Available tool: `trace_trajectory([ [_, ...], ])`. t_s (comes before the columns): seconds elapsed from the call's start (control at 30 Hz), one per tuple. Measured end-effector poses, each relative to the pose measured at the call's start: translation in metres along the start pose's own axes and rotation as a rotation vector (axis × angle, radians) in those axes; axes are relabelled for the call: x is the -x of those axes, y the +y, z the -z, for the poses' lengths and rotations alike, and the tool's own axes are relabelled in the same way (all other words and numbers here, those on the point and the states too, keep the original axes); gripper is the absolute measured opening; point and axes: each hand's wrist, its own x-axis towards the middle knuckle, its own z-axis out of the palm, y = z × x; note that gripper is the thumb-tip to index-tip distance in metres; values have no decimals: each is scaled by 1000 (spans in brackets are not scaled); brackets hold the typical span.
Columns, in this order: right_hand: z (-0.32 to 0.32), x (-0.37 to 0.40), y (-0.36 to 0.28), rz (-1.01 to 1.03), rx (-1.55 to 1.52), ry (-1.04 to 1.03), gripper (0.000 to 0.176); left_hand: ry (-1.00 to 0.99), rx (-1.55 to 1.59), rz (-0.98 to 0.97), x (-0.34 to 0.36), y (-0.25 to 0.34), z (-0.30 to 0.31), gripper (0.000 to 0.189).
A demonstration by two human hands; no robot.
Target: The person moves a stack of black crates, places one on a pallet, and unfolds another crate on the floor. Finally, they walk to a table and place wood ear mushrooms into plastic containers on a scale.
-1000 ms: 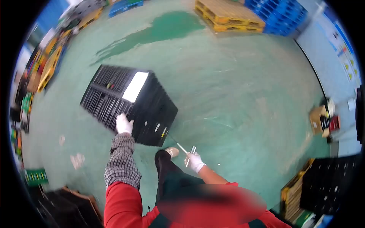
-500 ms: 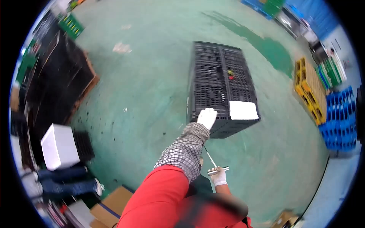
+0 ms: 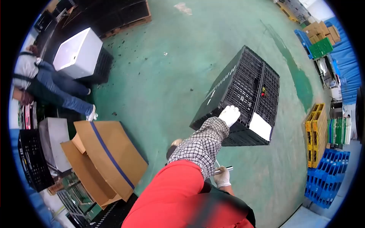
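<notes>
A tall black plastic crate stack (image 3: 249, 89) stands on the floor ahead of me, with slatted tops and solid dark sides. My left hand (image 3: 229, 115), in a white glove, rests on its near top edge with the fingers bent over the slats. A white sheet (image 3: 261, 126) lies on the near right corner of the top. Below the checkered left sleeve, my gloved right hand (image 3: 222, 177) is closed around the metal crossbar of a T-handled rod (image 3: 229, 168). The rod's far end is hidden behind my left arm.
A large cardboard box (image 3: 114, 152) stands at left. Beyond it are a person in jeans (image 3: 62, 87) and a white bin (image 3: 78, 57) on black crates. Yellow pallets (image 3: 315, 133) and blue pallets (image 3: 327, 176) stand at right. A wet streak (image 3: 300, 81) marks the green floor.
My view has swung left, so the cardboard box and the person show more fully. The crate stack now sits angled and farther right. Both hands keep their holds.
</notes>
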Motion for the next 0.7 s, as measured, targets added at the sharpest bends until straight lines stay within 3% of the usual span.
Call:
trace_trajectory([
  [0.13, 67, 19, 65, -22, 12, 63, 6, 31, 23, 20, 92, 20, 1, 14],
  [0.23, 103, 51, 103, -31, 4, 22, 6, 49, 12, 63, 161, 41, 5, 15],
  [0.27, 127, 64, 115, -50, 19, -92, 5, 38, 36, 73, 183, 51, 7, 15],
  [0.37, 171, 92, 138, -83, 65, 58, 4, -84, 26, 142, 235, 80, 26, 15],
  [0.43, 196, 96, 146, -66, 93, -112, 6, 0, -11, 111, 261, 87, 31, 14],
  [0.5, 221, 113, 157, -86, 81, -4, 4, 52, -83, 81, 292, 110, 22, 14],
  [0.57, 268, 127, 177, -96, 86, -77, 4, 111, -13, 66, 343, 140, 17, 14],
  [0.63, 313, 134, 211, -60, 87, -23, 7, 117, 20, 57, 393, 166, 5, 13],
  [0.7, 301, 149, 211, -86, 81, 14, 8, 89, 24, 54, 395, 165, 16, 14],
])
